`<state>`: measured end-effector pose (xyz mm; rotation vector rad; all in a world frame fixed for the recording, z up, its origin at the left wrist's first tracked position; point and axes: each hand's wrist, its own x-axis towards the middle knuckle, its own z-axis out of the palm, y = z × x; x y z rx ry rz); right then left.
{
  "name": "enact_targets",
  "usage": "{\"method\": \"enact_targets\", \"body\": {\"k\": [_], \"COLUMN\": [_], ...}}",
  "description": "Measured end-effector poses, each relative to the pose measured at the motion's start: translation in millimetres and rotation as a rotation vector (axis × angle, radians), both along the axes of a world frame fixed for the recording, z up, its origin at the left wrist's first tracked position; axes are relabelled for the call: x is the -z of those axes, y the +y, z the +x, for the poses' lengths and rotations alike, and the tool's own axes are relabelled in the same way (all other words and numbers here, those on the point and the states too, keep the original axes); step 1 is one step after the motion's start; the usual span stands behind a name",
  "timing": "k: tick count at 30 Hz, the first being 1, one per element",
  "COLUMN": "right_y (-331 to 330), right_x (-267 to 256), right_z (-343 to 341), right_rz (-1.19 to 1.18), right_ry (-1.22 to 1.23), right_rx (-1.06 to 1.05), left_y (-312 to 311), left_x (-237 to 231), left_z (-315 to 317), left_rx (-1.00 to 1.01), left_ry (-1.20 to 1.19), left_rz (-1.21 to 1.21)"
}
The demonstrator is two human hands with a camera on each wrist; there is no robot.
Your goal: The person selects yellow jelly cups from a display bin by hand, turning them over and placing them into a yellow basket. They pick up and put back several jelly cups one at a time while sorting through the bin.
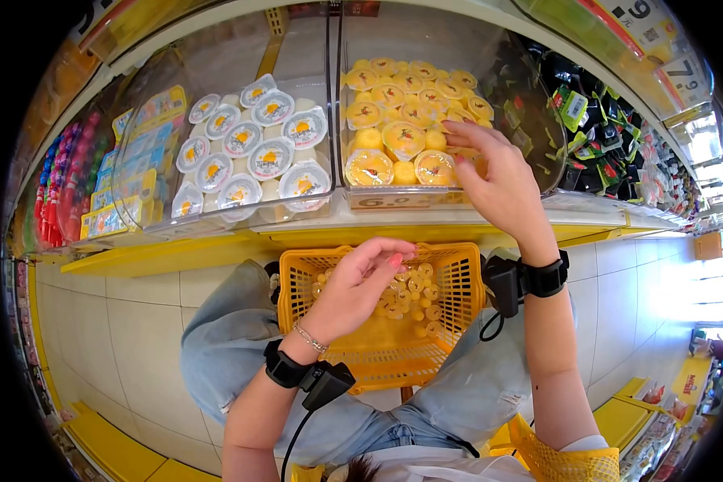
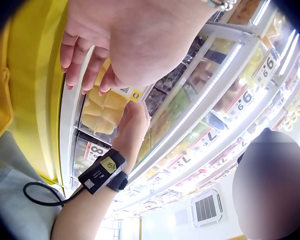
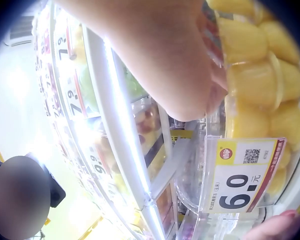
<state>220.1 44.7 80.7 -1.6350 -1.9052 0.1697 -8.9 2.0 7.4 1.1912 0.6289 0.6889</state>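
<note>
My right hand [image 1: 500, 178] reaches over the front wall of a clear bin of yellow jelly cups [image 1: 403, 138], fingers extended among the cups at its right side. In the right wrist view this hand [image 3: 165, 60] hides its own fingertips beside the stacked cups [image 3: 252, 82]. My left hand [image 1: 353, 283], fingers loosely bent and nothing visible in it, hovers above a yellow basket [image 1: 377, 353] with loose yellow cups [image 1: 414, 301] inside. The left wrist view shows the left hand [image 2: 135, 42] with its fingers hanging relaxed in front of the bin.
White-lidded cups [image 1: 245, 149] fill the bin to the left, divided off by a clear wall. Dark and green packets [image 1: 598, 132] lie at the right. A yellow shelf edge [image 1: 177, 255] runs between bins and basket; the basket stands between the person's knees.
</note>
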Motion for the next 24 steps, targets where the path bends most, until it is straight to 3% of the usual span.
{"method": "enact_targets", "body": {"k": [24], "right_y": [-3.1], "right_x": [-4.4], "right_z": [-1.8], "right_rz": [0.012], "right_ry": [0.026], "right_rx": [-0.027], "left_y": [-1.1], "left_x": [0.4], "left_z": [1.2], "left_rx": [0.015], "left_ry": [0.021], "left_rz": [-0.015]}}
